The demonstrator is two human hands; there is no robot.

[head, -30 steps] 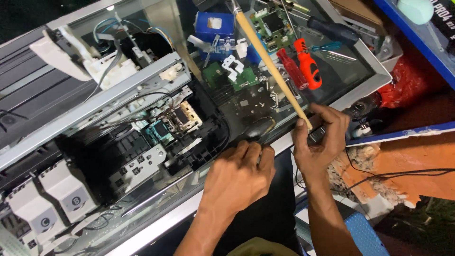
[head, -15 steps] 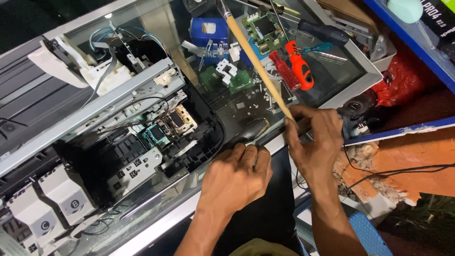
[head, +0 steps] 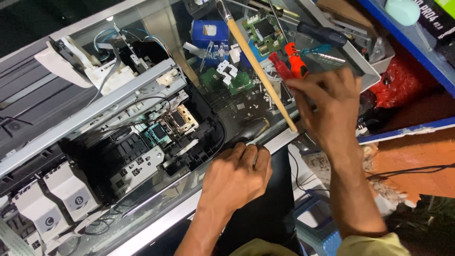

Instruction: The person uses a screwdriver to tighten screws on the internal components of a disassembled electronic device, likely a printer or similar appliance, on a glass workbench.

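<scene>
While left hand [head: 235,176] curled on printer edge [head: 265,142], right hand [head: 329,106] grip apart above red pliers [head: 289,64] in tray [head: 365,66].

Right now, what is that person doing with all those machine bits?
A person is working on an opened-up printer lying on a glass counter. Their left hand presses on the printer's black front edge. Their right hand is raised, open, over the red-handled pliers and loose green circuit boards. A long wooden stick leans across the counter beside it.
</scene>
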